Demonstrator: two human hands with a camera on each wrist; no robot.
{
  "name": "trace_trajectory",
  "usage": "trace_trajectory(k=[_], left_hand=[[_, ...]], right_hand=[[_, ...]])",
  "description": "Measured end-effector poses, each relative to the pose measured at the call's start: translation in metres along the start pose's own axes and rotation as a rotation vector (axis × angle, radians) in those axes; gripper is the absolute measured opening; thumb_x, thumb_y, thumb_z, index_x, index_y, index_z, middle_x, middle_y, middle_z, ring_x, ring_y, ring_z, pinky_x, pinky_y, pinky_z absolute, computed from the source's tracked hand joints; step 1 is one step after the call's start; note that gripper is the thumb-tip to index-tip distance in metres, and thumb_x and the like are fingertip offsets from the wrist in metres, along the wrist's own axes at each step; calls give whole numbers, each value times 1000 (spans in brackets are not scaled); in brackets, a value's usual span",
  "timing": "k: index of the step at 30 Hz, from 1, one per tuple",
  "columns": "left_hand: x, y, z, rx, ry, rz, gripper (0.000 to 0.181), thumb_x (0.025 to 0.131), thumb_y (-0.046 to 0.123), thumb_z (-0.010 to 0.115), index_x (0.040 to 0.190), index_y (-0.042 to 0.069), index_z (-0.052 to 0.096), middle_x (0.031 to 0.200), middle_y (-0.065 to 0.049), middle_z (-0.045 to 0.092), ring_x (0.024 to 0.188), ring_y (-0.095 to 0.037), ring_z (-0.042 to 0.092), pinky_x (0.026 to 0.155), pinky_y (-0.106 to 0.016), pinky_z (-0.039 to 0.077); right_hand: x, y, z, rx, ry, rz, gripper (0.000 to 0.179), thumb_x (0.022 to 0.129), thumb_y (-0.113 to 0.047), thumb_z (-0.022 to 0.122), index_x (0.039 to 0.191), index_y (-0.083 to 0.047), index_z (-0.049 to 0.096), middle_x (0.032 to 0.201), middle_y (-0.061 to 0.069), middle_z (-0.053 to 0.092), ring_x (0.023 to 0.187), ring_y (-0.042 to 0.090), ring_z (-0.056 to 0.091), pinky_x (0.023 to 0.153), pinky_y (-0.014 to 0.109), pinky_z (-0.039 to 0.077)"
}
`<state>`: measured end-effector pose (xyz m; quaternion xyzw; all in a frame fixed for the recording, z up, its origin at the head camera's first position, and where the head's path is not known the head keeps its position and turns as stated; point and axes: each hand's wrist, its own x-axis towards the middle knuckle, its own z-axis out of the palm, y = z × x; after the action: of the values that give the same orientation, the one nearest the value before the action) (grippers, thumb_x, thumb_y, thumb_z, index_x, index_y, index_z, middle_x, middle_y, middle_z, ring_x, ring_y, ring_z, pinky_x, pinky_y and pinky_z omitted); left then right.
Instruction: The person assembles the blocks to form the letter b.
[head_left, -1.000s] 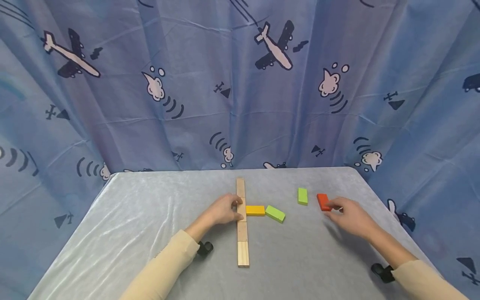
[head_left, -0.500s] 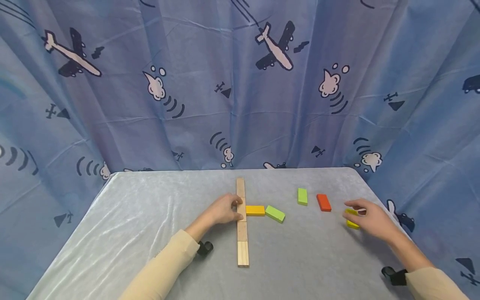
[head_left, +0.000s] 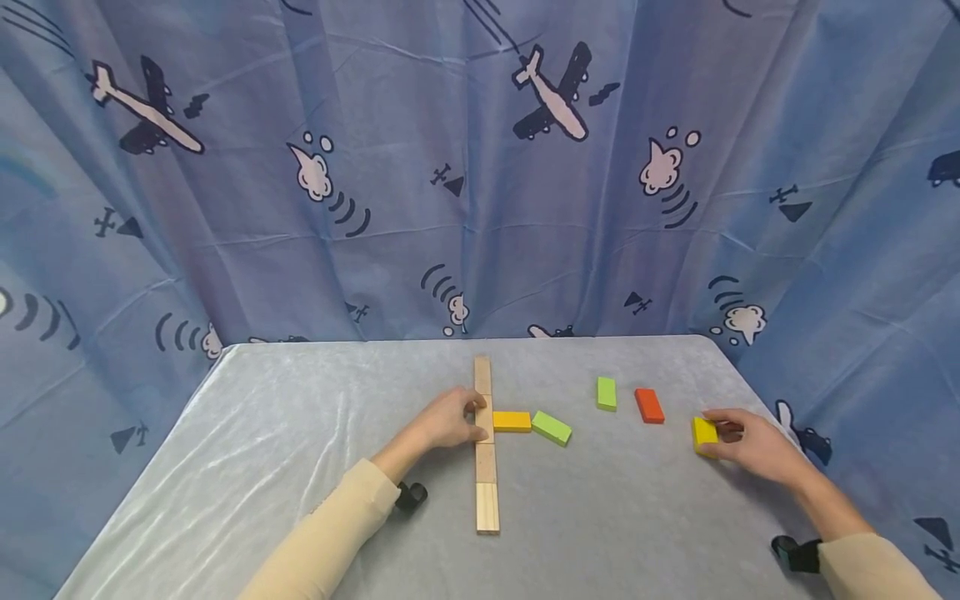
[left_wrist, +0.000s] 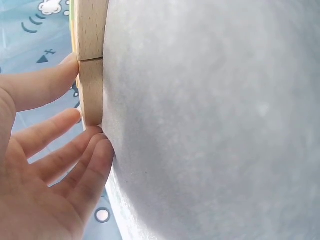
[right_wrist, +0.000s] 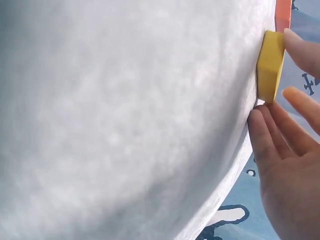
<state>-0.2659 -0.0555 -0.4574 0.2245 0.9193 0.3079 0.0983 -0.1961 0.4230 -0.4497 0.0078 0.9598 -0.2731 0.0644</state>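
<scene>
A row of plain wooden blocks (head_left: pixel 486 507) runs away from me on the table. My left hand (head_left: pixel 450 418) holds one block in the row, its thumb near a seam and its fingertips at the block's far end in the left wrist view. An orange-yellow block (head_left: pixel 512 422) lies across the row's right side, with a tilted green block (head_left: pixel 551 428) beside its end. At the right, my right hand (head_left: pixel 761 442) grips a yellow block (right_wrist: pixel 270 67) by its ends, thumb at one end and fingers at the other.
A second green block (head_left: pixel 607 393) and a red block (head_left: pixel 649 406) lie between the row and the yellow block. A pale cloth covers the table (head_left: pixel 300 400). Behind it hangs a blue curtain (head_left: pixel 405 208) printed with airplanes.
My right hand has left the red block and moved right to the yellow block, where its thumb and fingers have come down. My left hand stays in the same place.
</scene>
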Motion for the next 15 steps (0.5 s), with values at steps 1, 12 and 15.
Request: trace_trajectory(k=[1,12,15], left_hand=[[0,0,0,-1,-1,-2,45,85,20,84,124,6,67,116,-14,64,104,-27,60,92,-45,50],[1,0,-1,-4,-3,7,45,85,19,84,124,5,67,116,-14,64,104,-27,60,91,-44,50],[1,0,-1,-5,0,8,45,85,19,84,123,4,67,115,-14,64,103,-27,60,91,-44,50]], right_hand=[[0,1,0,0,-3,-2,79,87,-39,80,138,13,51,131,35,53,111,46,55,93,58,50],[1,0,-1,-25,-1,-8,78,86,-41,81,133,15,54,128,34,54,108,43,58,91,56,52],[2,-3,2,-36,7,-22,77,86,-41,81,132,14,56,127,33,55,107,42,59,92,56,52]])
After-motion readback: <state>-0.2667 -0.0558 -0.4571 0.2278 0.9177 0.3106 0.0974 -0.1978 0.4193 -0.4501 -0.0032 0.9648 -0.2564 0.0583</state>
